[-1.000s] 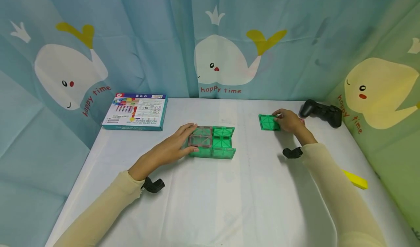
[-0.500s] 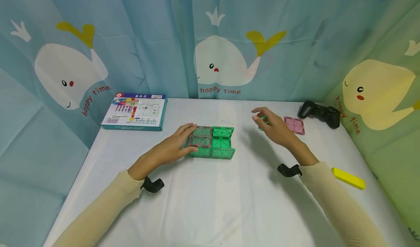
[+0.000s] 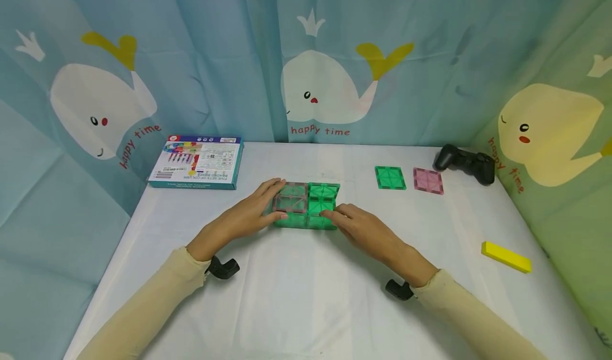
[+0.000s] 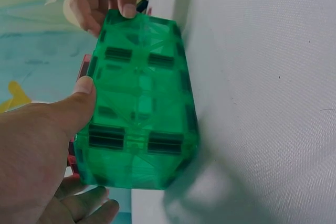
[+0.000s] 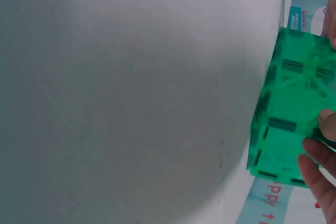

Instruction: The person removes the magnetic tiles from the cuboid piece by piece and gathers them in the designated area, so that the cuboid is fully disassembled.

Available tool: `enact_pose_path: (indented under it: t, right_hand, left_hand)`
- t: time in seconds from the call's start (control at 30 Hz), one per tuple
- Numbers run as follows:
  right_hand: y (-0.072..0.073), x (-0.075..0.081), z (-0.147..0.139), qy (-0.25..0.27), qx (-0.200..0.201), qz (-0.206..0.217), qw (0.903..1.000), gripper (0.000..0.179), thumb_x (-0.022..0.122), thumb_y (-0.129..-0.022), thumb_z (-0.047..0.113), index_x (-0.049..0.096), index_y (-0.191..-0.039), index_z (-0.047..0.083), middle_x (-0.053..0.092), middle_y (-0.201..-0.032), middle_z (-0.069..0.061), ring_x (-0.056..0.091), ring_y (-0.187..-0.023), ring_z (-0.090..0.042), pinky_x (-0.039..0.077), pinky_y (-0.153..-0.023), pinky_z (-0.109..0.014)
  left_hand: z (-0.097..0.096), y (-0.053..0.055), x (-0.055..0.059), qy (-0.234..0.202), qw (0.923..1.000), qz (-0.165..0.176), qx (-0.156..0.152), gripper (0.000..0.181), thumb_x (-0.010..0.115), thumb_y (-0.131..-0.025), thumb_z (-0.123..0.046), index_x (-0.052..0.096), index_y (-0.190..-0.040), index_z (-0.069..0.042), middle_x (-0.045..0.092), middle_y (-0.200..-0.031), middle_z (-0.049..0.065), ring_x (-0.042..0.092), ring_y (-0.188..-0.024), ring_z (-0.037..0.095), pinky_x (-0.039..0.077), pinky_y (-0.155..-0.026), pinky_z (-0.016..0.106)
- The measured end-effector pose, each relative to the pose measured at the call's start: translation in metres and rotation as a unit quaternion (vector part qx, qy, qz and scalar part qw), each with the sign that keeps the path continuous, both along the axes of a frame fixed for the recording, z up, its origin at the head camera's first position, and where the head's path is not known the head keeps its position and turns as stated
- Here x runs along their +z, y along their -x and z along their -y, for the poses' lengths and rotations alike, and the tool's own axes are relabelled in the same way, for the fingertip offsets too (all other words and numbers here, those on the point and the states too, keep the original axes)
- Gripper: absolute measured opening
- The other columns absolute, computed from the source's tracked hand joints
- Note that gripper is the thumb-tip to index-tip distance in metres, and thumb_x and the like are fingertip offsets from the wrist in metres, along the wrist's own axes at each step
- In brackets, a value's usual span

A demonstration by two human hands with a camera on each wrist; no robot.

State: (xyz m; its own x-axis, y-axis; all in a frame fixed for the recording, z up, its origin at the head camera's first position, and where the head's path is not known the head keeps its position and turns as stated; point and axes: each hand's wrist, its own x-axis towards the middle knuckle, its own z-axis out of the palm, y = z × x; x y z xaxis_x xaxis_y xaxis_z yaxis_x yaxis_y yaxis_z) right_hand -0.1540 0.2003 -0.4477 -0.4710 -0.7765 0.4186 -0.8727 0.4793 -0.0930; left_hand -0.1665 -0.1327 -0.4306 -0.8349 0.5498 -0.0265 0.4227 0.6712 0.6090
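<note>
A low box of see-through magnetic tiles (image 3: pixel 305 220) stands at mid-table. Its front is green, and a pinkish tile (image 3: pixel 290 197) covers its left top. At its right back edge a green tile (image 3: pixel 325 190) tilts up. My left hand (image 3: pixel 244 210) grips the box's left end, thumb at the front and fingers behind. My right hand (image 3: pixel 367 233) pinches the front right tile at its top corner, as the left wrist view shows with its thumb (image 4: pixel 128 3) on the edge. In the right wrist view, its fingers (image 5: pixel 317 179) lie along the green end.
Further right on the white table lie a loose green tile (image 3: pixel 390 178) and a pink tile (image 3: pixel 428 180). A black game controller (image 3: pixel 465 163) sits behind them, and a yellow bar (image 3: pixel 506 257) lies nearer. A flat printed box (image 3: pixel 196 163) is at the back left, before the curtain.
My right hand has left the loose green tile, moved left and forward to the tile box, and pinched its front right corner. That front tile now stands straighter. My left hand has stayed put.
</note>
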Motion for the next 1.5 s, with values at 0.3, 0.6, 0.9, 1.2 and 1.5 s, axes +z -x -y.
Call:
enact_pose_path:
  t: [0.3,0.6,0.9,1.2,1.5]
  right_hand:
    - [-0.002,-0.005,-0.003,0.039,0.011,0.037,0.9985,0.055,0.079,-0.087,-0.012,0.066,-0.136,0.010,0.063,-0.107,-0.003,0.063,-0.095,-0.012,0.057,-0.077,-0.025]
    - [-0.003,0.002,-0.005,0.077,0.019,0.070,0.9944,0.052,0.076,-0.088,-0.015,0.069,-0.134,0.009,0.062,-0.106,-0.001,0.062,-0.097,-0.012,0.053,-0.079,-0.020]
    - [0.025,0.031,-0.017,0.164,-0.034,0.108,0.9800,0.043,0.071,-0.093,-0.016,0.070,-0.130,0.005,0.062,-0.111,-0.012,0.063,-0.097,-0.019,0.050,-0.081,-0.019]
    - [0.078,0.056,-0.054,0.199,-0.154,0.200,0.9469,0.034,0.061,-0.107,0.003,0.069,-0.138,0.010,0.055,-0.116,-0.018,0.058,-0.100,-0.024,0.048,-0.085,-0.017]
    - [0.127,0.037,-0.066,0.118,-0.176,0.311,0.9262,0.033,0.056,-0.110,0.005,0.064,-0.142,0.001,0.055,-0.116,-0.030,0.049,-0.072,-0.021,0.041,-0.069,-0.032]
  left_hand:
    - [0.001,0.000,0.000,0.001,0.9999,-0.011,-0.008,0.084,0.063,-0.107,-0.044,0.018,-0.170,-0.010,0.017,-0.174,0.016,0.030,-0.158,0.035,0.038,-0.121,0.056]
    - [0.002,0.000,0.002,0.005,0.9999,-0.012,-0.010,0.084,0.062,-0.107,-0.044,0.018,-0.170,-0.011,0.017,-0.175,0.014,0.030,-0.158,0.035,0.038,-0.121,0.056]
    - [0.002,0.000,0.001,0.000,0.9999,-0.012,-0.010,0.084,0.062,-0.107,-0.043,0.019,-0.170,-0.009,0.017,-0.175,0.015,0.031,-0.158,0.036,0.038,-0.121,0.057]
    - [-0.001,0.000,0.003,0.005,0.9999,-0.006,-0.010,0.085,0.062,-0.107,-0.045,0.019,-0.170,-0.008,0.016,-0.175,0.015,0.031,-0.158,0.037,0.038,-0.121,0.056]
    - [0.002,0.002,0.000,0.001,0.9999,-0.007,-0.010,0.084,0.062,-0.107,-0.044,0.018,-0.170,-0.010,0.016,-0.175,0.015,0.030,-0.158,0.036,0.037,-0.122,0.056]
